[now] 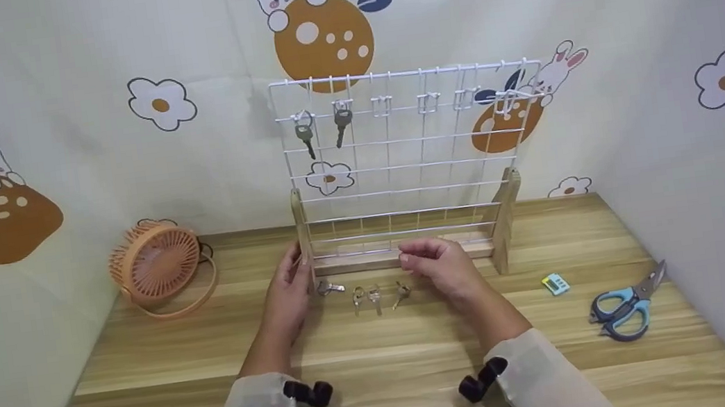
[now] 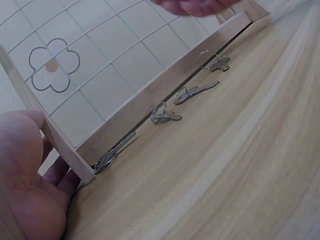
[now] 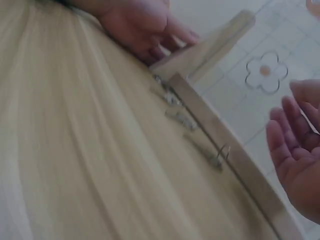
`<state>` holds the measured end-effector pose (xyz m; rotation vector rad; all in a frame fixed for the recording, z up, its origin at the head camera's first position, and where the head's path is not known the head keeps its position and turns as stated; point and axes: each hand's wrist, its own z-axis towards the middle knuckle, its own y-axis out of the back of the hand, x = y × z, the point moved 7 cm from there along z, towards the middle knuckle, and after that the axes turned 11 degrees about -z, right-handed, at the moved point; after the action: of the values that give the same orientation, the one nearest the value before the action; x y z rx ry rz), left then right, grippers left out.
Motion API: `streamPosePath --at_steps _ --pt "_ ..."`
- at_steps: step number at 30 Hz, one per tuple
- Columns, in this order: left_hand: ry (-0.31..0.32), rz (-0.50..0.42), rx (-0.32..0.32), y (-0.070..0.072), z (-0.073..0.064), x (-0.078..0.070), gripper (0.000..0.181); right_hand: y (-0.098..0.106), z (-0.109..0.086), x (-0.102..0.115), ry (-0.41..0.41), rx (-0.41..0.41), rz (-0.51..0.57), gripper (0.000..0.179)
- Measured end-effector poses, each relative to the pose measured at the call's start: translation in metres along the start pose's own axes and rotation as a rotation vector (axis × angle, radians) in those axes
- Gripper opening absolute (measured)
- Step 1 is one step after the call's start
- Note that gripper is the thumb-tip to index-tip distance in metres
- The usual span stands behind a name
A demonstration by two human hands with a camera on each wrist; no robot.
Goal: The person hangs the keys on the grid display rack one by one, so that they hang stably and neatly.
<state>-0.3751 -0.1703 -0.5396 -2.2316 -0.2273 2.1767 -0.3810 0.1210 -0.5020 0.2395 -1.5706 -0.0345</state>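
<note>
A white wire grid rack (image 1: 397,145) stands upright between wooden side posts. My left hand (image 1: 291,286) grips the rack's left wooden post (image 2: 60,142), thumb near its edge and fingers reaching behind it. My right hand (image 1: 445,270) hovers in front of the lower wires, fingers loosely curled with nothing between them. Two keys hang from hooks at the upper left, one key (image 1: 305,137) beside another key (image 1: 343,125). Several keys with rings lie along the base, among them a key (image 2: 112,152) near the left post and a key (image 3: 205,152) nearer my right hand.
Hooks without keys, such as one white hook (image 1: 428,102), line the grid's upper right. An orange fan (image 1: 163,261) stands at the back left. On the right lie scissors (image 1: 625,309) and a small teal-and-white item (image 1: 555,284). Patterned fabric (image 1: 224,165) surrounds the wooden table (image 1: 386,382).
</note>
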Motion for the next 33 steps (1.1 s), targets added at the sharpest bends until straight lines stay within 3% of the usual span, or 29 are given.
streamPosePath --at_steps 4,8,21,27,30,33 --pt "0.006 0.008 -0.01 0.001 -0.001 -0.001 0.059 -0.002 0.003 -0.022 -0.061 0.077 -0.043 0.034" --pt "-0.003 0.005 -0.008 0.001 -0.001 -0.001 0.058 -0.003 0.004 -0.031 -0.056 0.112 -0.124 0.033" --pt "0.011 -0.01 0.004 -0.001 0.0 -0.001 0.058 -0.009 0.001 -0.028 0.063 0.149 -0.428 0.026" --pt "0.012 -0.016 0.003 -0.001 -0.001 -0.001 0.057 -0.008 -0.001 -0.025 0.083 0.105 -0.588 0.014" --pt "0.007 -0.024 0.011 0.0 0.001 0.0 0.057 -0.006 0.0 -0.024 0.073 0.077 -0.589 0.012" --pt "0.008 -0.022 0.014 0.0 0.001 0.001 0.056 -0.004 0.002 -0.025 0.044 0.059 -0.497 0.012"
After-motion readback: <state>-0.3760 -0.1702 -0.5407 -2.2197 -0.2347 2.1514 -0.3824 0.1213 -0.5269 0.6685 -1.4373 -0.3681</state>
